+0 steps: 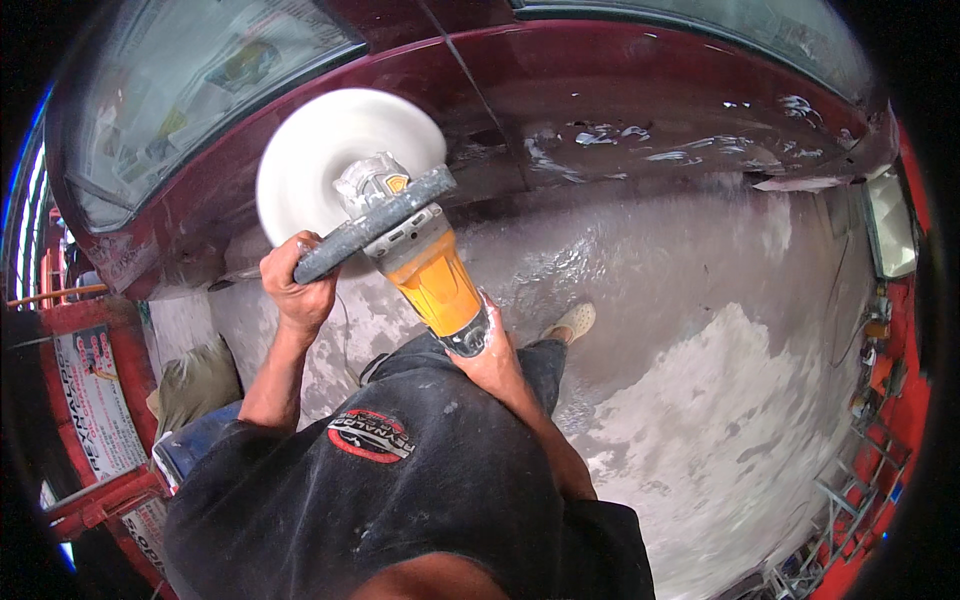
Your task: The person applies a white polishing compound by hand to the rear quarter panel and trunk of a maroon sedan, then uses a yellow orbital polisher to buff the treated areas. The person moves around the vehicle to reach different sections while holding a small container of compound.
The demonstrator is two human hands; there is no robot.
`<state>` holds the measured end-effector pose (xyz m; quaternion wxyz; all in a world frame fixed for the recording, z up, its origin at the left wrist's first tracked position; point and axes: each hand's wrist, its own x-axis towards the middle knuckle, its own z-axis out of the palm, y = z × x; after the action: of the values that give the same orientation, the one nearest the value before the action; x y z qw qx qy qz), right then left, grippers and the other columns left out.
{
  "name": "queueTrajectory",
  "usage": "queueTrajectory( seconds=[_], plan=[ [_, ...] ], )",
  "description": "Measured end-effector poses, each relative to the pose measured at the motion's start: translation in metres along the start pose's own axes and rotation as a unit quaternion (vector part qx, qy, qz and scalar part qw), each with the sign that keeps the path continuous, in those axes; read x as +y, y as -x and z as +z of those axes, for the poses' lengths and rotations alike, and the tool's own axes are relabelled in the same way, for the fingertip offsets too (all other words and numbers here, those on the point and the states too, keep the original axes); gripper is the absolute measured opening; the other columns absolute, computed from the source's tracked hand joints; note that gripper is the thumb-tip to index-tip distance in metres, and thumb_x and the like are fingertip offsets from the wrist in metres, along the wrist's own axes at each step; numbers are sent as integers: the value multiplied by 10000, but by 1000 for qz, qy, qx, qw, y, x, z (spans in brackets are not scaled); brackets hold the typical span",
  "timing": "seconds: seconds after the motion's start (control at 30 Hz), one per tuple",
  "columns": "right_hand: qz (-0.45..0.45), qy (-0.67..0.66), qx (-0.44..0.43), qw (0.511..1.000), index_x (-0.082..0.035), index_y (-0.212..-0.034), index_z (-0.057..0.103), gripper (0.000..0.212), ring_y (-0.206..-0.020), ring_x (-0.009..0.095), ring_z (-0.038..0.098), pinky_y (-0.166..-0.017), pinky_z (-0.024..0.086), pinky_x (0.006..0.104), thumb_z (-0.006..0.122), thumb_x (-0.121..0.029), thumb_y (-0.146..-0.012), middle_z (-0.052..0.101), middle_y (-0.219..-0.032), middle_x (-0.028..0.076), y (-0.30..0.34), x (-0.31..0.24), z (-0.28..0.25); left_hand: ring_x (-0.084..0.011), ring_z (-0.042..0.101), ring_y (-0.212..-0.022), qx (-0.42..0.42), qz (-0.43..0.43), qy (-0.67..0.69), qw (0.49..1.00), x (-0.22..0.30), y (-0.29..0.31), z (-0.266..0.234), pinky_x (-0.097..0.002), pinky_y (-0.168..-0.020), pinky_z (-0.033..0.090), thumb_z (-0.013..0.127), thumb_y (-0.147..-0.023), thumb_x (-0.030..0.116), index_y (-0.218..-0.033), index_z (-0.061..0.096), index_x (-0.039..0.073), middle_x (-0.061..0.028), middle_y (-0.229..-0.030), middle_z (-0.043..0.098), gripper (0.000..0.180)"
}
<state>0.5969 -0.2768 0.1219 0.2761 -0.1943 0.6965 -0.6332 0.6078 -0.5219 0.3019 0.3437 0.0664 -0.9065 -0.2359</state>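
A yellow and black car polisher (pixel 435 283) is in both my hands, in front of the side of a dark red car (pixel 590 75). My left hand (pixel 298 280) wraps round the left end of its grey bar handle. Round the black rear end of the body my right hand (pixel 490 350) is closed. The white round pad (pixel 300 165) looks smeared, as if spinning, and lies against or very close to the car's door; I cannot tell if it touches. White streaks of compound (pixel 600 135) mark the panel to the right of the pad.
Wet patches and pale areas cover the concrete floor (pixel 690 420). A light clog (pixel 572 322) shows on my foot. At left stand a red frame with a sign (pixel 100 400) and an olive bag (pixel 200 385). Metal racks (pixel 850 495) and clutter line the red right edge.
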Motion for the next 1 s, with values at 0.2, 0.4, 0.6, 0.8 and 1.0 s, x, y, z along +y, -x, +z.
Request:
queueTrajectory(
  seconds=[0.2, 0.4, 0.6, 0.8, 1.0],
  plan=[
    [-7, -46, 52, 998, -57, -1488, 290, 995, -1261, 393, 546, -1059, 440, 459, 870, -83, -681, 514, -1373, 244, 8, 13, -14, -269, 557, -493, -69, 86, 15, 994, 34, -26, 42, -328, -490, 420, 727, -658, -15, -664, 566, 7, -128, -594, 542, 163],
    [35, -75, 103, 991, -41, -1462, 304, 989, -1268, 374, 547, -1054, 445, 452, 885, -93, -663, 527, -1358, 235, 14, 30, -46, -295, 501, -471, -129, 114, 6, 985, 69, -52, 109, -371, -458, 368, 781, -724, 53, -653, 559, 32, -121, -565, 468, 234],
    [54, -132, 169, 975, 23, -1404, 336, 940, -1175, 269, 570, -1017, 450, 399, 899, -118, -665, 573, -1257, 179, 9, 47, -84, -319, 518, -487, -186, 159, 25, 969, 102, -86, 181, -385, -474, 393, 764, -709, 57, -659, 525, 32, -137, -570, 475, 246],
    [77, -162, 232, 956, 16, -1351, 387, 849, -1081, 216, 602, -955, 484, 373, 885, -98, -673, 604, -1189, 136, 0, 61, -134, -319, 595, -543, -227, 201, 91, 948, 140, -122, 272, -390, -524, 460, 735, -689, 44, -706, 578, 16, -148, -615, 560, 160],
    [132, -158, 278, 938, 61, -1394, 341, 915, -1046, 232, 616, -932, 501, 358, 883, -120, -680, 603, -1188, 166, -12, 56, -212, -322, 649, -577, -221, 230, 141, 937, 174, -149, 377, -388, -546, 500, 733, -708, 63, -764, 646, 13, -168, -660, 637, 115]
  ],
)
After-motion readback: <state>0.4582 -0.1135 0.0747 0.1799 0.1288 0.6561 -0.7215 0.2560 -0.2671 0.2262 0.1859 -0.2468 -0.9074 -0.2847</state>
